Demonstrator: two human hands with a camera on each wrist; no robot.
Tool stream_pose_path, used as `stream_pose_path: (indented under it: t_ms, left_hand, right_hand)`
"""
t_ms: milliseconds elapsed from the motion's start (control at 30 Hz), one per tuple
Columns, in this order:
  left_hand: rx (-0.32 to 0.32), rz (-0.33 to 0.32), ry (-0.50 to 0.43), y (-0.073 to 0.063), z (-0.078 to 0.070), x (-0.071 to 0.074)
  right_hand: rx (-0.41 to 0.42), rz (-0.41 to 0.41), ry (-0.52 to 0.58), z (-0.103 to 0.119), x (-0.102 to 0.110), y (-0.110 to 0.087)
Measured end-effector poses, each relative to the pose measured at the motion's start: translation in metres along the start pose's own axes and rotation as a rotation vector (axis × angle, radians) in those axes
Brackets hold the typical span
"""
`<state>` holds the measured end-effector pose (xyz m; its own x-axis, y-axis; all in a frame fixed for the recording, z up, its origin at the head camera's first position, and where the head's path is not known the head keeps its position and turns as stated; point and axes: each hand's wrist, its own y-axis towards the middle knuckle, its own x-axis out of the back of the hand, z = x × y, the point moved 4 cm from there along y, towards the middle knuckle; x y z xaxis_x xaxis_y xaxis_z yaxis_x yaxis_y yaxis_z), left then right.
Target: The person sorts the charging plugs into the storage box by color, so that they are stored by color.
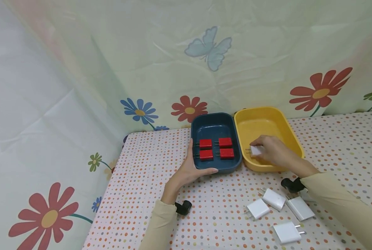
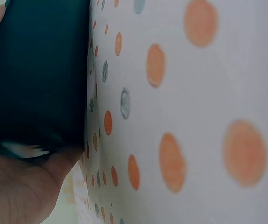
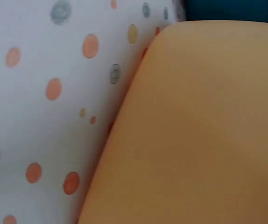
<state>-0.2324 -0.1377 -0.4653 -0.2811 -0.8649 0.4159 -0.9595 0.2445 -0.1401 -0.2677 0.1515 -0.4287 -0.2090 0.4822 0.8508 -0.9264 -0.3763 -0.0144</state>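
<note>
A dark blue tray [image 1: 215,129] holds several red plug chargers [image 1: 206,155] in two rows, prongs facing left. My left hand [image 1: 189,166] rests against its front left corner, fingers straight along the left wall and thumb along the front. The left wrist view shows the blue tray [image 2: 36,70] between fingers and thumb. To the right stands a yellow tray [image 1: 256,122]; its outer wall [image 3: 185,126] fills much of the right wrist view. Inside it, my right hand [image 1: 273,149] pinches a white plug charger [image 1: 256,150], prongs pointing left, low over the tray floor.
Several white plug chargers [image 1: 258,209] lie loose on the dotted tablecloth [image 1: 154,163] in front of the yellow tray, under and beside the right forearm. A flower-printed curtain [image 1: 251,80] hangs behind both trays. A black wrist camera [image 1: 183,207] sits on the left wrist.
</note>
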Motion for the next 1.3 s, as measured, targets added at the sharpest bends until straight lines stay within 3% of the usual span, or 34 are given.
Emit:
stream_pose_path:
  t_ms: [933,1300]
  left_hand:
    - [-0.021,0.011,-0.027,-0.0024,-0.0024,0.0001]
    - [0.0,0.009,-0.022,-0.0019,-0.0007,0.0]
  right_hand:
    - [0.023,0.017,-0.002,0.0049,-0.0052,-0.0015]
    - [-0.02,0.024,0.023,0.0067,-0.0071,-0.0008]
